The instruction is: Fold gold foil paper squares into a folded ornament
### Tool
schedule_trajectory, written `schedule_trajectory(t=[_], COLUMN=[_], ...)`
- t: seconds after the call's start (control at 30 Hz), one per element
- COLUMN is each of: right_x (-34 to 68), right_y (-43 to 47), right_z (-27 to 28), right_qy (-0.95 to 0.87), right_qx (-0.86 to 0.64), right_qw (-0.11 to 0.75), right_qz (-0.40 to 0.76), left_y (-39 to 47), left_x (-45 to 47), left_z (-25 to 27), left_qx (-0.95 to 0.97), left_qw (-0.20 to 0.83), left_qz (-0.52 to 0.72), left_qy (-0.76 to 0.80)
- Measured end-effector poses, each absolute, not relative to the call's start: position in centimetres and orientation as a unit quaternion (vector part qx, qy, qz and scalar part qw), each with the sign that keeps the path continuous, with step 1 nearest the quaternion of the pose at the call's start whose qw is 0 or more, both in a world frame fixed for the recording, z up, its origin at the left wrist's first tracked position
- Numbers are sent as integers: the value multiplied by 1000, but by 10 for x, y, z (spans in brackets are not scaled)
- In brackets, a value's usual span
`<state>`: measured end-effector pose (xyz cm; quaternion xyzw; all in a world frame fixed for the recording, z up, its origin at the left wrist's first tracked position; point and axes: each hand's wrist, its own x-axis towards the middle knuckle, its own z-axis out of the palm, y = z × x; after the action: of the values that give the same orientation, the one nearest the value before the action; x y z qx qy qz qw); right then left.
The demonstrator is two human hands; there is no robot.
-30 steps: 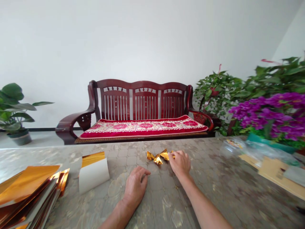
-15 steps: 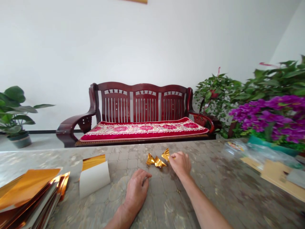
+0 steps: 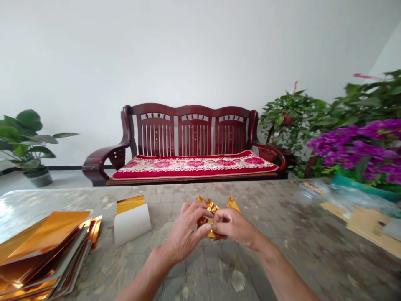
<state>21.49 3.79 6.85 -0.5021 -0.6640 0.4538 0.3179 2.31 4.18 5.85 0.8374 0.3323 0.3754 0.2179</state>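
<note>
Both hands are at the middle of the tabletop [image 3: 266, 259], engaged with crumpled gold foil [image 3: 210, 205]. The foil lies between and beneath the fingers, partly covered. The left hand [image 3: 190, 223] reaches over its left side, forefinger and thumb parted with foil between them; whether those fingers grip cannot be determined. The right hand [image 3: 234, 228] has its fingers curled inward, forefinger and thumb closed on the foil's near right side. A further gold piece [image 3: 232, 204] stands up just beyond the right hand; whether it joins the rest cannot be told.

To the left of the hands lies 1 curled sheet [image 3: 132, 225], white face up, with a gold strip along its far edge. Farther left is a fanned stack of gold sheets [image 3: 67, 228]. At the right are clear plastic wrapping [image 3: 352, 200], flat cardboard [image 3: 369, 228] and purple flowers [image 3: 363, 146]. Beyond the tabletop stands 1 dark-red wooden bench [image 3: 194, 133] with a floral seat cover [image 3: 194, 165].
</note>
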Motion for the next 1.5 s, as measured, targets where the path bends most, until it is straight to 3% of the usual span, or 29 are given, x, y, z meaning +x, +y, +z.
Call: schedule_trajectory(t=[0.3, 0.43, 0.63, 1.07, 1.33, 1.5], right_x=[212, 217, 223, 204, 194, 193], right_y=[25, 24, 29, 24, 23, 19], right_z=[72, 62, 50, 58, 57, 63], right_qy=[-545, -513, -450, -483, -501, -506], right_qx=[-492, -439, -314, -348, -370, -348], right_qw=[372, 394, 426, 481, 515, 506], right_qz=[568, 624, 719, 644, 589, 606], left_y=[35, 37, 43, 32, 29, 29], left_x=[32, 33, 32, 35, 33, 33], left_z=[48, 38, 32, 52, 58, 55], left_qx=[762, 759, 690, 614, 640, 579], left_qw=[309, 322, 442, 540, 504, 604], left_qz=[356, 354, 437, 475, 481, 490], left_qy=[445, 442, 371, 325, 325, 244])
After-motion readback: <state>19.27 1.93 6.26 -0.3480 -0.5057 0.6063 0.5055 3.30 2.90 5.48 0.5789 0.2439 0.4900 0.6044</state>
